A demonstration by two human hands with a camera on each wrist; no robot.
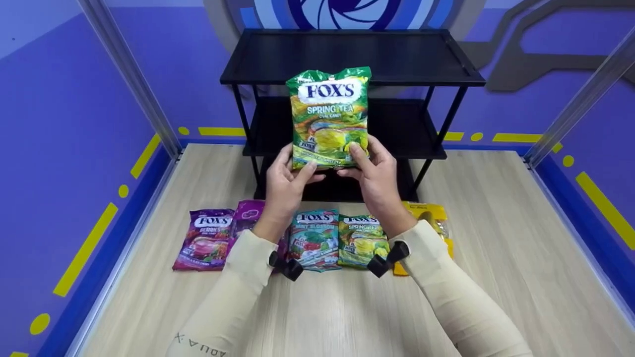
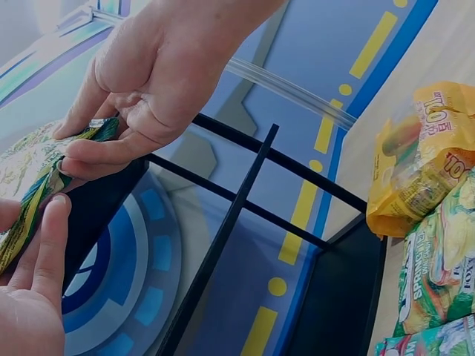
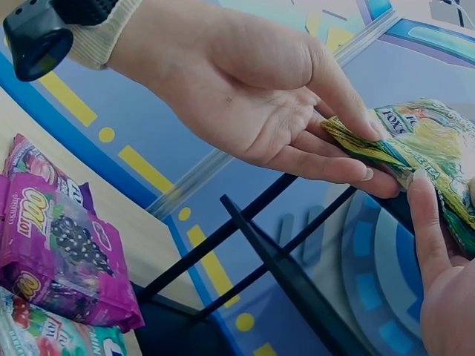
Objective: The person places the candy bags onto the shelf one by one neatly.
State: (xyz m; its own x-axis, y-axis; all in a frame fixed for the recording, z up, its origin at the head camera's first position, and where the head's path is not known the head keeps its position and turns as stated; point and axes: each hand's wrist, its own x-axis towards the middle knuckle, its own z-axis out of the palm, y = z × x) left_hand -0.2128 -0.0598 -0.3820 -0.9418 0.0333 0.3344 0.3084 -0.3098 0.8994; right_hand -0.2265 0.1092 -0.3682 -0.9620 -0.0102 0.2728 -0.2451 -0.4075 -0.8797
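My left hand point(image 1: 286, 182) and right hand point(image 1: 380, 174) hold up a green-and-yellow Fox's Spring Tea candy bag point(image 1: 330, 111). Each grips a lower corner, with the thumb on the printed front and fingers behind or under the bottom edge. In the head view the bag stands upright before the black shelf point(image 1: 347, 54), overlapping its top board's front edge. Both wrist views show the bag's crinkled lower edge between the two hands. Below my forearms, a second Spring Tea bag point(image 1: 361, 238) lies beside a teal Mint Blossom bag point(image 1: 317, 243).
Also in the row on the wooden table point(image 1: 317, 317) lie a purple Berries bag point(image 1: 206, 243), a magenta candy bag point(image 3: 67, 259) partly behind my left forearm, and a yellow bag point(image 2: 423, 163) by my right wrist. The shelf has lower boards and thin legs. Blue-purple walls enclose the table.
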